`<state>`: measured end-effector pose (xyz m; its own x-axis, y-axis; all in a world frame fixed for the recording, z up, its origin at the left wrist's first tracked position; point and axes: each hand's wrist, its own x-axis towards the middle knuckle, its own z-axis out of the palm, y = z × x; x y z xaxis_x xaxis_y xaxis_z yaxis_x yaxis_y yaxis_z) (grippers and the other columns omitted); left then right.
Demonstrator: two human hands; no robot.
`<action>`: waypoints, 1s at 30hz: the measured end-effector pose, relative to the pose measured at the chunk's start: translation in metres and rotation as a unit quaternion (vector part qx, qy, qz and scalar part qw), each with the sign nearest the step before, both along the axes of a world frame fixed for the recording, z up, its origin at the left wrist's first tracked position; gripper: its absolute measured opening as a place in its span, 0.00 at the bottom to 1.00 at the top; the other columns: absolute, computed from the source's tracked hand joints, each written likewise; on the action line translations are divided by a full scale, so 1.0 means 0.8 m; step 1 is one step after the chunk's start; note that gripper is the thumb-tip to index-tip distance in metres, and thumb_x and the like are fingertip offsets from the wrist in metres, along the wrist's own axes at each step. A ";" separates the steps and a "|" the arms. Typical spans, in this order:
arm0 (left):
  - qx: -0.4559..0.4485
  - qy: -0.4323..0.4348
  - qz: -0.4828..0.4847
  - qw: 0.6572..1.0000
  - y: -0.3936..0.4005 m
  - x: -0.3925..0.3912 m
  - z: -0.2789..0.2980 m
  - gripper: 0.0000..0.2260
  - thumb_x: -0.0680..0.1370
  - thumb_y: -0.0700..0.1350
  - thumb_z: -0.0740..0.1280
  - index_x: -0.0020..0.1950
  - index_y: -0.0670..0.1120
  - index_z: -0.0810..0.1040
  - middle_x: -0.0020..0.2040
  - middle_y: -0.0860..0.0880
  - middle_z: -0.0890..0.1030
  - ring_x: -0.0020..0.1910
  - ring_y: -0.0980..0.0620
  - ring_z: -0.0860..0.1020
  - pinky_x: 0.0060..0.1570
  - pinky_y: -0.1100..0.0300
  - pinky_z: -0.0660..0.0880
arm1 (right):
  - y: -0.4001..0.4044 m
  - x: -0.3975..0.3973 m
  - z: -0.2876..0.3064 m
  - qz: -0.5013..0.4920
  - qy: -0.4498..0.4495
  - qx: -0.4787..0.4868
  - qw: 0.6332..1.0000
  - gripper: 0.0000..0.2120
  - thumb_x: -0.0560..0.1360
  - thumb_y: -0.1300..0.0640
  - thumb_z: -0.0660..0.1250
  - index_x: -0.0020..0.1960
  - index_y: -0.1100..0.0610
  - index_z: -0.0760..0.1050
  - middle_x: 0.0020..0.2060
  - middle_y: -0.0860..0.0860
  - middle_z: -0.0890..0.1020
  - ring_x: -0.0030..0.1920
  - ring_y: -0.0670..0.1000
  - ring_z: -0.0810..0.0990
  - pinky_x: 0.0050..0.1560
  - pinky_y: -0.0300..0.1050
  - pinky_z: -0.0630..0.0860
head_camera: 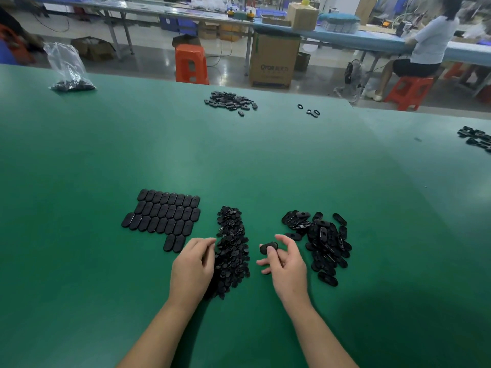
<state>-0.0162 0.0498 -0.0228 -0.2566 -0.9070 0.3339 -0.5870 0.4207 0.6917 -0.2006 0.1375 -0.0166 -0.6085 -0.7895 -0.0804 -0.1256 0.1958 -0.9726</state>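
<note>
- Left hand (pixel 192 264): fingertips curled out of sight against small-parts pile (pixel 233 235); any piece held not discernible.
- Oval shell (pixel 267 245) in right hand (pixel 287 264): lower edge covered by thumb.
- Oval rings (pixel 477 138) at right: cut by frame edge.
- Bag (pixel 66 65) contents: too small to identify.

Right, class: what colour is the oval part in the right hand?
Black. The head view shows the oval part pinched by the right hand.

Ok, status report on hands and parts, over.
Right hand pinching one black oval shell. Left hand curled at small-parts pile, hold unclear. Nothing in the way.
</note>
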 end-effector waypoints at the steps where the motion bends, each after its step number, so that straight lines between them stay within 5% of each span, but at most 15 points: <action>1: -0.003 -0.001 -0.006 1.000 0.000 0.000 0.000 0.09 0.78 0.36 0.70 0.56 0.43 0.84 0.49 0.54 0.82 0.47 0.60 0.79 0.50 0.67 0.75 | 0.000 0.001 0.001 0.003 -0.003 -0.002 1.000 0.10 0.83 0.57 0.64 0.59 0.43 0.73 0.42 0.44 0.88 0.40 0.46 0.86 0.40 0.38 0.82; 8: 0.017 0.009 0.007 1.000 0.001 0.001 0.003 0.13 0.79 0.35 0.69 0.62 0.43 0.82 0.48 0.52 0.83 0.46 0.55 0.80 0.48 0.60 0.77 | 0.002 -0.002 -0.002 0.013 0.021 -0.008 1.000 0.09 0.81 0.59 0.68 0.52 0.46 0.84 0.45 0.44 0.84 0.43 0.43 0.82 0.40 0.36 0.78; 13: 0.030 0.010 0.016 0.999 0.001 0.001 0.005 0.09 0.78 0.36 0.70 0.55 0.45 0.84 0.51 0.54 0.83 0.47 0.64 0.78 0.52 0.78 0.69 | 0.002 -0.003 -0.007 0.004 0.014 0.002 1.000 0.08 0.80 0.58 0.70 0.49 0.46 0.83 0.34 0.47 0.82 0.33 0.44 0.76 0.33 0.41 0.76; 19: 0.035 0.018 0.010 0.999 -0.001 0.002 0.006 0.09 0.76 0.35 0.71 0.54 0.45 0.85 0.47 0.58 0.80 0.49 0.67 0.77 0.47 0.79 0.69 | -0.001 0.000 -0.002 0.018 0.002 0.011 1.000 0.05 0.81 0.60 0.66 0.53 0.51 0.77 0.43 0.42 0.87 0.36 0.48 0.85 0.35 0.40 0.81; 26: 0.128 0.091 0.034 0.987 -0.004 -0.002 0.014 0.09 0.77 0.41 0.72 0.45 0.56 0.82 0.33 0.59 0.79 0.30 0.59 0.74 0.29 0.70 0.68 | -0.001 0.001 0.003 0.051 0.038 0.028 0.998 0.16 0.83 0.62 0.62 0.57 0.40 0.76 0.47 0.36 0.85 0.37 0.46 0.83 0.37 0.43 0.82; 30: 0.160 0.117 0.005 0.980 -0.003 -0.032 0.034 0.08 0.76 0.43 0.73 0.42 0.57 0.82 0.33 0.60 0.80 0.28 0.60 0.73 0.29 0.70 0.68 | -0.001 0.000 0.001 0.053 0.041 0.027 0.997 0.15 0.83 0.62 0.62 0.57 0.42 0.77 0.47 0.37 0.86 0.35 0.45 0.82 0.35 0.44 0.82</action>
<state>-0.0419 0.0471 0.0042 -0.1973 -0.9771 0.0798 -0.3997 0.1545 0.9036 -0.2010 0.1367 -0.0158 -0.5275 -0.8459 -0.0784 -0.2272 0.2294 -0.9464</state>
